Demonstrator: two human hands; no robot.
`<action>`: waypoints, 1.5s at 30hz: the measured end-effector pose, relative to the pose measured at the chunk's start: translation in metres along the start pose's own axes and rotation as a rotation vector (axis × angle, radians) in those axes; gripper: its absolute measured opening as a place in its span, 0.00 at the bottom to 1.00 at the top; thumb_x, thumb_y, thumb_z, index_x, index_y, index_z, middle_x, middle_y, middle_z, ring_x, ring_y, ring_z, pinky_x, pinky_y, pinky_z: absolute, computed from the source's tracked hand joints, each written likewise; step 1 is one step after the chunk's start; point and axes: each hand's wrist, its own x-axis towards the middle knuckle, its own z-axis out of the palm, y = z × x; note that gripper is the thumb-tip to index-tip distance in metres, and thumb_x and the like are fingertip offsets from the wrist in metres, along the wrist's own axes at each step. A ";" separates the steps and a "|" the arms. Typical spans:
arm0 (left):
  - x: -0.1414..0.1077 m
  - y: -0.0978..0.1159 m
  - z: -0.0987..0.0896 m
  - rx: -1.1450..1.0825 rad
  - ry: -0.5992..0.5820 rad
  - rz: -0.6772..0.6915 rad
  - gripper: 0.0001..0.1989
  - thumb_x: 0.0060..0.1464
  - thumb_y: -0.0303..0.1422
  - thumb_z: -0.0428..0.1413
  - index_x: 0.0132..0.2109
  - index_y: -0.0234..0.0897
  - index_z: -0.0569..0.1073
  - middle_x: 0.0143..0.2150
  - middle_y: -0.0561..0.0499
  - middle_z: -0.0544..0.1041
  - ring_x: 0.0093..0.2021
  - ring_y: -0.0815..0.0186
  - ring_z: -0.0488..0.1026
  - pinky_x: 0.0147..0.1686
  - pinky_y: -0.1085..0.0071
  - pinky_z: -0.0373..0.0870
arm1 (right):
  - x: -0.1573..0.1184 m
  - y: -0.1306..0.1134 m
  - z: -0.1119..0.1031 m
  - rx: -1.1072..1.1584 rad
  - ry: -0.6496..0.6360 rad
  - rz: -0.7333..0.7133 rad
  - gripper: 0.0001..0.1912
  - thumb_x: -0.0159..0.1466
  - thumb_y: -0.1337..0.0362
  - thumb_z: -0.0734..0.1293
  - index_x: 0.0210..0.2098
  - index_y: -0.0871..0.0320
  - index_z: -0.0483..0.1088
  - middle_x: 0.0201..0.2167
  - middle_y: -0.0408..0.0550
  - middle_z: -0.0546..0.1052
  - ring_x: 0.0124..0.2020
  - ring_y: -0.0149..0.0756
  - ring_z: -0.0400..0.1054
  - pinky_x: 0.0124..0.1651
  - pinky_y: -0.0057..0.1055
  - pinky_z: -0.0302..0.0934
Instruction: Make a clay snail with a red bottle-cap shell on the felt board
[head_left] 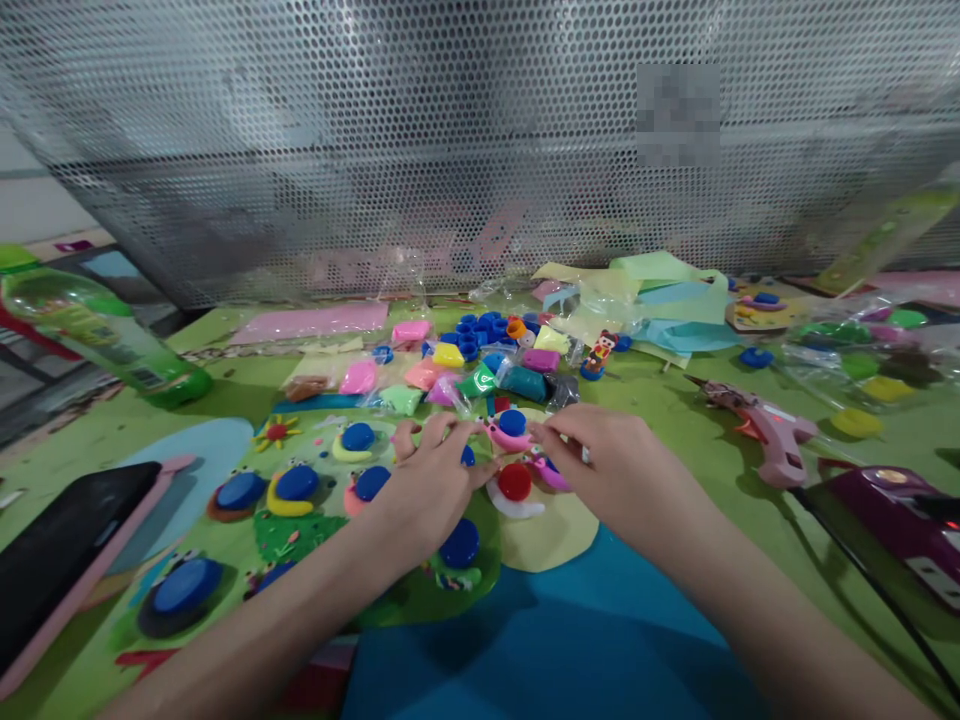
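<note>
Between my hands is a small snail (512, 424) made of pink clay with a blue bottle cap for a shell. My left hand (429, 470) reaches over the green craft board (480, 570), its thumb and index finger closed on the snail's left end. From the other side my right hand (611, 460) pinches the snail's right end. Just below lies a white clay snail with a red cap (515, 483), and a magenta one (553, 472) is partly hidden by my right fingers. Several more blue-cap snails (298, 484) sit on the board's left part.
Bagged coloured clay (358, 377) and loose blue caps (480, 333) lie behind the board. A pink glue gun (776, 435) and a purple device (892, 520) are at right. A phone (67, 550) and green bottle (105, 330) stand left; a perforated metal panel (420, 130) closes the back.
</note>
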 end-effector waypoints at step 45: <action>-0.019 -0.022 -0.018 -0.264 0.082 -0.157 0.37 0.47 0.17 0.39 0.64 0.33 0.39 0.35 0.48 0.78 0.55 0.54 0.60 0.52 0.43 0.45 | -0.006 0.004 0.013 -0.252 -0.362 -0.035 0.12 0.64 0.69 0.54 0.35 0.55 0.68 0.25 0.47 0.75 0.25 0.35 0.70 0.20 0.24 0.47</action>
